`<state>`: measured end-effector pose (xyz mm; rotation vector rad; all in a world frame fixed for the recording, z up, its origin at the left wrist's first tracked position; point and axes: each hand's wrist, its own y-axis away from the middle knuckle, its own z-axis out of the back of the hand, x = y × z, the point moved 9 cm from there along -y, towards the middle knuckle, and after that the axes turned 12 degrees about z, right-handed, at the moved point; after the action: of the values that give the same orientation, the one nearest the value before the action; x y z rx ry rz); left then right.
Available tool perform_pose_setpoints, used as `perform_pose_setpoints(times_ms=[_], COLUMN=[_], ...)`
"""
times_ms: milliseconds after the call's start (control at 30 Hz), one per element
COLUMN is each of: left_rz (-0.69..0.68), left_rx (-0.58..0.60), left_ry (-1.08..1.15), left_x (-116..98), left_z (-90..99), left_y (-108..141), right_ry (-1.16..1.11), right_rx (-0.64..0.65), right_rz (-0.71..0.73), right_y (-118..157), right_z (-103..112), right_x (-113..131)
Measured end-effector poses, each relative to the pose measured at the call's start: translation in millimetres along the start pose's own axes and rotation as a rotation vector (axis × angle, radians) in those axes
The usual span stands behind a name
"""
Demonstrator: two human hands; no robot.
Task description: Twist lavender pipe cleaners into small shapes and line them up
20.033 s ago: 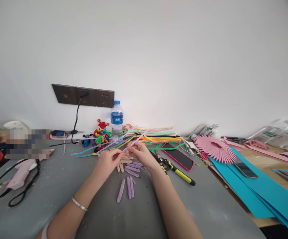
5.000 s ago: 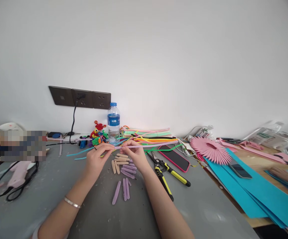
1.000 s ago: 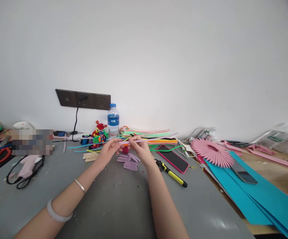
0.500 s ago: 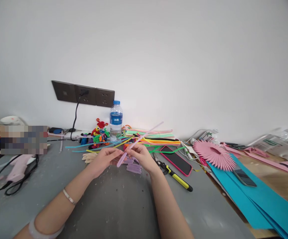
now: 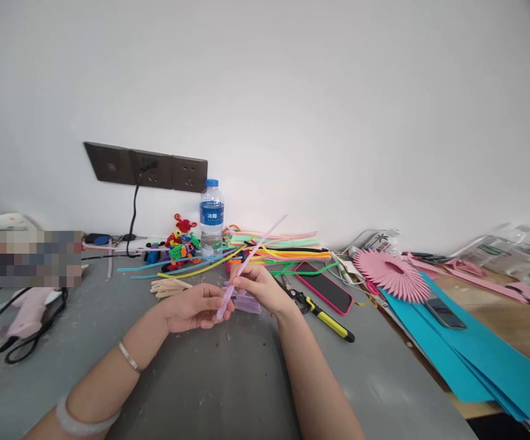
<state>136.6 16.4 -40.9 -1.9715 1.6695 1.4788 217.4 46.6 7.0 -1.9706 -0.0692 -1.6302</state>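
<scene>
A light purple pipe cleaner (image 5: 258, 246) slants up and to the right between my two hands. Its lower end is pinched by my left hand (image 5: 198, 307), thumb and fingers closed on it. Higher up, my right hand (image 5: 256, 287) grips the same pipe cleaner between thumb and fingers. Just behind and below my fingers lies a purple piece of folded pipe cleaners (image 5: 247, 304), partly hidden. Beige pipe cleaner pieces (image 5: 170, 287) rest on the grey table beyond my left hand.
Several coloured pipe cleaners (image 5: 292, 253) lie by the wall near a water bottle (image 5: 212, 215) and small pipe-cleaner figures (image 5: 182, 244). Yellow-handled pliers (image 5: 329, 321) and a phone (image 5: 326, 287) sit to the right, blue sheets (image 5: 471, 348) beyond. A pink glue gun (image 5: 31, 311) with its cord lies left.
My left hand has moved slightly down toward me and turned, bringing the pipe cleaner's lower end with it. The looped lower end now looks narrower. The view has shifted slightly.
</scene>
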Motion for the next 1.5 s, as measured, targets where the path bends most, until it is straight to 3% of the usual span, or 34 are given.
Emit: perform_pose_setpoints(times_ms=[133, 367, 567, 1000, 1267, 1500], left_rz=[-0.052, -0.07, -0.125, -0.14, -0.237, -0.403], left_rx=[0.01, -0.139, -0.2, -0.23, -0.319, -0.428], left_ry=[0.036, -0.03, 0.057, 0.13, 0.195, 0.323], left_x=[-3, -5, -11, -11, -20, -26], left_z=[-4.3, 6.7, 16.2, 22.4, 26.9, 44.6], left_y=[-2, 0, 1, -1, 5, 9], right_ry=[0.007, 0.004, -0.046, -0.067, 0.016, 0.368], right_rx=[-0.014, -0.069, 0.08, -0.043, -0.141, -0.185], right_rz=[0.024, 0.01, -0.115, -0.1, 0.076, 0.316], right_y=[-1, -1, 2, 0, -6, -6], right_z=[-2, 2, -13, -7, -4, -7], right_x=[1, 3, -6, -10, 5, 26])
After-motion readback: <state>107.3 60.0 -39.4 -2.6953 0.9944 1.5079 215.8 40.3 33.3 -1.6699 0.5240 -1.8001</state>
